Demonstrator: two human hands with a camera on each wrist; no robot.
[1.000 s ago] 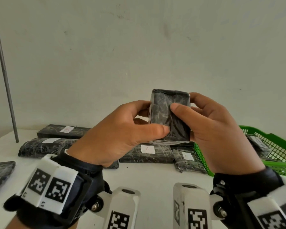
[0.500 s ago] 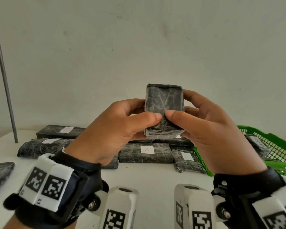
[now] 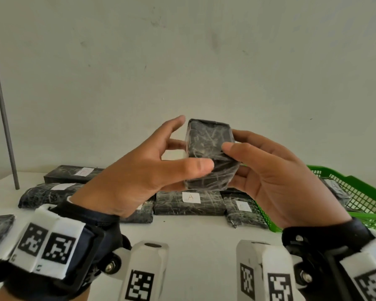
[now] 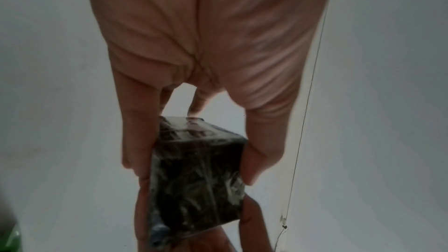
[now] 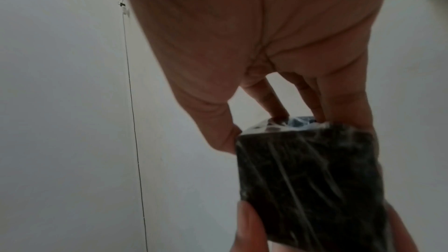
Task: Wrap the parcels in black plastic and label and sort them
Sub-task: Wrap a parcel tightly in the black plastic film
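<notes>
Two bare hands, left hand (image 3: 137, 172) and right hand (image 3: 276, 179). Each wrist wears a black strap carrying white blocks printed with black square-patterned marker codes. White camera housings with similar codes hang beneath both wrists, fixed by silver screws.

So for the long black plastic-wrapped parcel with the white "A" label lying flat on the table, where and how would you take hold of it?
Probably across its short width, near the middle. The long black plastic-wrapped parcel lies flat on the white table with neighbours at both ends, so come from above: thumb on the near long side, fingers over the far one, beside the white "A" label.
</notes>
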